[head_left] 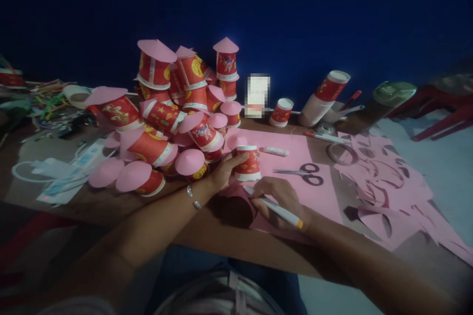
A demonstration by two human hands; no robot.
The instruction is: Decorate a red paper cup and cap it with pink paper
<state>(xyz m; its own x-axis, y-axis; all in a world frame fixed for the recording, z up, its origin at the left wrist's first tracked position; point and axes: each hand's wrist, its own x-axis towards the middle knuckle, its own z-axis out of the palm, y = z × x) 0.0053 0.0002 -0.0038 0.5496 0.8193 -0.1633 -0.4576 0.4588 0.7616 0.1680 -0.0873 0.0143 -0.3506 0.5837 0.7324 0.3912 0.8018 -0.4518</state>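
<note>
My left hand (224, 171) is closed around the side of a red patterned paper cup (248, 163) with white rims. The cup stands upright on a pink paper sheet (291, 140). In my right hand (279, 194) is a white marker (283, 213) with an orange end, its tip side pointing at the foot of the cup. Behind the cup, a short white pen-like stick (274, 151) lies on the sheet. To the right of it rest dark-handled scissors (301, 173), blades pointing left.
On the left, several red cups with pink cone roofs (153, 150) are piled up. A white power strip (72, 172) with cables lies beyond them. Pink paper offcuts (391, 172) and a roll of tape (343, 154) lie right. Behind are a single cup (282, 112) and stacked cups (325, 96).
</note>
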